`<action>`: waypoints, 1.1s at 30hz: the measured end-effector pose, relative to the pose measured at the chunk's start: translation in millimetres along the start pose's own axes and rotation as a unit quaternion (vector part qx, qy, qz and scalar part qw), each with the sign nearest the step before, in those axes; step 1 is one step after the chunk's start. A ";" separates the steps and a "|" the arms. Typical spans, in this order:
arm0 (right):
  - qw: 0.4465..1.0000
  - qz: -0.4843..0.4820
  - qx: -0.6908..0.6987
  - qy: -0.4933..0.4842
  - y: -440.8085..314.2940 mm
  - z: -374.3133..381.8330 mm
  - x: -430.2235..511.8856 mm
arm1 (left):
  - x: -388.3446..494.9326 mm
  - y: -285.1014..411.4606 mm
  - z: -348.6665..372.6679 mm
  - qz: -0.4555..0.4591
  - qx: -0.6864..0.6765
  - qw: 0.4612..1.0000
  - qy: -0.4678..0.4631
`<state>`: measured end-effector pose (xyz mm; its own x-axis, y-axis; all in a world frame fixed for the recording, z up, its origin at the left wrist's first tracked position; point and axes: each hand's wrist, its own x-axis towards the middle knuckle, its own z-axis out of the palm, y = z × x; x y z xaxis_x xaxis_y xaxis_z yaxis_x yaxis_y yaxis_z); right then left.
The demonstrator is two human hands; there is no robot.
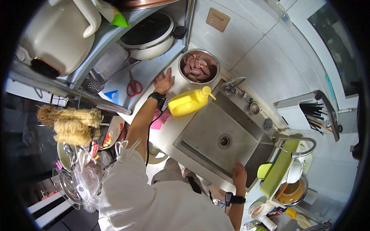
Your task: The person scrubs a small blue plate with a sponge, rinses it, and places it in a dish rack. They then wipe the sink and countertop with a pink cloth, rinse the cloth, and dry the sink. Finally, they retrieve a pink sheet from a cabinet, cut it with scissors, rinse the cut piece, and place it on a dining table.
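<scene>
My left hand (163, 83) rests on the pale countertop (173, 89) with its fingers apart and nothing in it. Just beyond it stands a metal bowl (180, 69) of reddish, shallot-like bulbs or small tubers (197, 71); which they are, I cannot tell. Beside my left wrist is a yellow pump bottle (188, 104), with a pink cloth (159, 119) partly behind the forearm. Over the near right part of the stainless steel sink (214, 127) is my right hand (239, 172), near the sink's front wall, and nothing shows in it. Its palm is hidden.
A faucet (309, 147) rises at the sink's right end, beside a green dish rack (279, 167). Scouring wool (267, 124) lies on the back ledge. Red-handled scissors (134, 88) lie on the shelf at left, near a lidded pot (150, 43). Straw brushes (72, 124) jut out at left.
</scene>
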<state>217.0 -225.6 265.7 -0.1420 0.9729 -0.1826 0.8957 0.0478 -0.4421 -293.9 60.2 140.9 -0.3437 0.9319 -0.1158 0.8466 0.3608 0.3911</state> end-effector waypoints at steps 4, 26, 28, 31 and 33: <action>0.999 0.041 -0.010 -0.027 2.6 1.5 -6.9 | 46.5 0.1 16.3 0.039 -0.078 0.993 0.077; 0.993 -0.093 0.014 -0.071 2.9 14.0 37.1 | -155.6 -28.8 -40.9 0.076 -0.448 0.890 0.034; 0.992 -0.092 0.021 -0.080 3.5 15.4 34.3 | -167.9 -27.0 -46.3 -0.055 -0.598 0.800 0.000; 0.993 -0.087 0.021 -0.083 3.7 15.9 29.4 | -182.0 -26.7 -53.4 -0.122 -0.831 0.543 -0.013; 0.992 -0.106 0.020 -0.068 3.1 16.7 26.9 | -191.8 -27.1 -55.3 -0.141 -0.850 0.507 -0.010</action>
<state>209.0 -203.1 244.7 -0.3831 0.9024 -0.1973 0.8231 0.2365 -0.5163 -273.4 -130.3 203.0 -0.3349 0.8583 -0.3889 -0.8155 -0.0572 0.5759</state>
